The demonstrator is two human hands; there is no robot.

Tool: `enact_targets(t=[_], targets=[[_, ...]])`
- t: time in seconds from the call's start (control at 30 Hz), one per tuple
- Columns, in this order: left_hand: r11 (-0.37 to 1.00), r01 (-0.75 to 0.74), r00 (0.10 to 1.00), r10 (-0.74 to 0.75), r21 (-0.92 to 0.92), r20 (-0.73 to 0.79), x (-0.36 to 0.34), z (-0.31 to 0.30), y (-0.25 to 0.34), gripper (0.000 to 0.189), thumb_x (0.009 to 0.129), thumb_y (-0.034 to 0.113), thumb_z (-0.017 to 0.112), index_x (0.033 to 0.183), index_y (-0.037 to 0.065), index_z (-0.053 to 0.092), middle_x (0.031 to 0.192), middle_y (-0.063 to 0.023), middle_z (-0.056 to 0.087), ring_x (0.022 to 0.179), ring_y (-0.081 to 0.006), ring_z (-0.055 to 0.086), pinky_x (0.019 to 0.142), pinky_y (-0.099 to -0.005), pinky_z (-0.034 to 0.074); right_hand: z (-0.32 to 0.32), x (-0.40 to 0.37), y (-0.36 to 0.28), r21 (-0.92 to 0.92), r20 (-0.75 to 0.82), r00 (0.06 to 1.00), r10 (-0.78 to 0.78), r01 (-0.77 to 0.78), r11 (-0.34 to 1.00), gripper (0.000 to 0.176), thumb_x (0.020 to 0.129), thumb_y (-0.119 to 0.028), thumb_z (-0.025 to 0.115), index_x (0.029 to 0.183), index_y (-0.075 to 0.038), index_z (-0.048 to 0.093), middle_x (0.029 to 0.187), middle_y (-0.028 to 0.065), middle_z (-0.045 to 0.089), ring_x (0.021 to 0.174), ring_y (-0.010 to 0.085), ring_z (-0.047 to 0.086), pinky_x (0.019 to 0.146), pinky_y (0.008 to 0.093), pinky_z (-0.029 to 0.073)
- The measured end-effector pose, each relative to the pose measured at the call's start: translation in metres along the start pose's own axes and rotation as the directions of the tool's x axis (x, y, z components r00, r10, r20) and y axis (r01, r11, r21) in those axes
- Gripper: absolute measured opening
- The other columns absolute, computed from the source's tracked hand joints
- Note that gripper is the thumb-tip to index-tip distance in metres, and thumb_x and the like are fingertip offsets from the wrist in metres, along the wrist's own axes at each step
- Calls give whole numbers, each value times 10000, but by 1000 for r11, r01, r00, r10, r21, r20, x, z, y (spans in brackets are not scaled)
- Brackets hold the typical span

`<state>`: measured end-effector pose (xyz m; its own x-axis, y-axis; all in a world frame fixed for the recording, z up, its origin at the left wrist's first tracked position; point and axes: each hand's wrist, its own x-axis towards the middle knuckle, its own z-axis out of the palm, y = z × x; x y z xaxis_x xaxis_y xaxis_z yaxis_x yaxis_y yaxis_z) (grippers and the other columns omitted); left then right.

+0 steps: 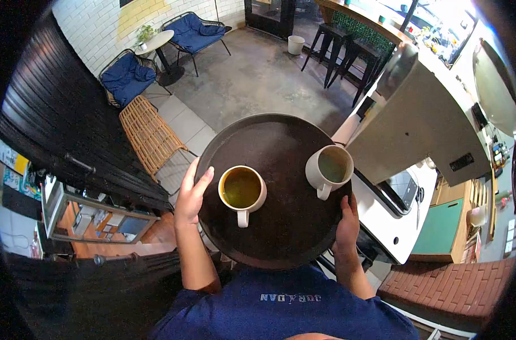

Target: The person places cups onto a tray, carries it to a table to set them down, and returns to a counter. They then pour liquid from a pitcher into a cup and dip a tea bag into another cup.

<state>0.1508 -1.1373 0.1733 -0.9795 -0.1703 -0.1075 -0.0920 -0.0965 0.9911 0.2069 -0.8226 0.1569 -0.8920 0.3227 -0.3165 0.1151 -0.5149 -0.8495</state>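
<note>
A round dark brown serving tray (280, 243) is held level in front of my body, one hand at each side. My left hand (191, 195) grips its left rim, thumb on top and the other fingers partly hidden at the edge. My right hand (347, 226) holds the right rim, its fingers partly out of sight. On the tray's left half stands a white mug (243, 218) with yellow-green liquid inside. Another white mug (324, 190), with murky greenish contents, stands upright near the right rim, close to my right hand. Both handles point toward me.
Ahead lies a concrete floor (229, 73). Blue-cushioned chairs (192, 34), a small round table (156, 42) and a woven bench (150, 133) line the left. Black stools (326, 48) and a white bucket (296, 45) are at the back right. A white counter (399, 232) stands close on my right.
</note>
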Motion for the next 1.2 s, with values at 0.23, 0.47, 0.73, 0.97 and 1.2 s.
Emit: enact_targets(t=[0.23, 0.47, 0.73, 0.97, 1.2], targets=[[1000, 14, 1000, -14, -3, 12, 53, -21, 9, 589, 884, 188, 614, 1362, -37, 354, 1308, -126, 466, 1209, -179, 432, 1034, -289, 293, 31, 42, 19, -172, -115, 991, -63, 42, 984, 447, 951, -231, 488, 1338, -24, 405, 1281, 103, 507, 1137, 208, 493, 991, 339, 369], [1000, 22, 1000, -22, 9, -18, 99, -28, 7, 588, 882, 190, 605, 1365, -32, 353, 1329, -114, 448, 1226, -177, 418, 1045, -305, 292, 81, 85, 1, -52, -10, 999, -50, 49, 997, 388, 955, -175, 469, 1304, -8, 445, 1247, 96, 529, 1113, 187, 501, 983, 314, 365], [959, 146, 985, -117, -243, 127, 182, -51, 3, 443, 915, 179, 548, 1295, -18, 437, 1235, -101, 520, 1135, -166, 500, 969, -296, 385, 129, 135, 14, -138, -59, 993, -104, 95, 986, 351, 952, -163, 474, 1268, -11, 489, 1164, 61, 580, 1035, 145, 537, 943, 291, 389], [676, 547, 830, -357, -495, 429, 284, -64, 10, 346, 952, 257, 454, 1194, 17, 515, 1140, -130, 600, 991, -238, 609, 859, -368, 499, 174, 171, 51, 64, -128, 988, -90, 98, 993, 384, 953, -189, 489, 1304, -35, 469, 1250, 45, 534, 1113, 141, 510, 965, 287, 379], [576, 739, 619, -379, -348, 687, 371, -70, 2, 385, 965, 277, 410, 1238, 18, 490, 1199, -151, 569, 1079, -260, 567, 928, -395, 459, 210, 201, 65, -25, -246, 949, -196, 196, 980, 390, 956, -188, 477, 1314, -34, 455, 1260, 49, 523, 1126, 157, 508, 953, 300, 393]])
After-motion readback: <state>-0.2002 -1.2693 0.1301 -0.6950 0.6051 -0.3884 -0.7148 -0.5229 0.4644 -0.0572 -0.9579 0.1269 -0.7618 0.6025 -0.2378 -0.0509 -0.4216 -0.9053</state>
